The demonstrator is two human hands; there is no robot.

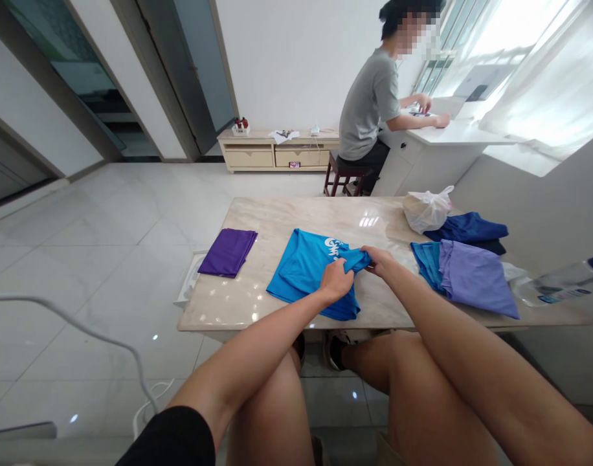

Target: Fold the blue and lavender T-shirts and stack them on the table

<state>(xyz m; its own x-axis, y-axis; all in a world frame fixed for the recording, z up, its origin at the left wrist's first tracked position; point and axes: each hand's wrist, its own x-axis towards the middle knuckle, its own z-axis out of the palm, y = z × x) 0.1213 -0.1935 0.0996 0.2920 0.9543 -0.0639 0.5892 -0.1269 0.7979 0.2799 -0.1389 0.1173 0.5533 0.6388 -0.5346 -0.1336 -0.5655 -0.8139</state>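
Observation:
A bright blue garment (296,265) with white lettering lies partly folded on the marble table (277,213). My left hand (337,281) is closed on a bunched part of it near the lettering. At its right edge, my right hand (378,260) pinches the same raised piece of cloth. Left of it rests a neatly folded purple garment (228,252), which neither hand touches.
On the table's right are a lavender garment (478,275), a teal one (427,262), a dark blue one (466,228), a white plastic bag (427,208) and a clear bottle (563,283) lying on its side. Beyond, a person (369,103) sits on a stool (347,173).

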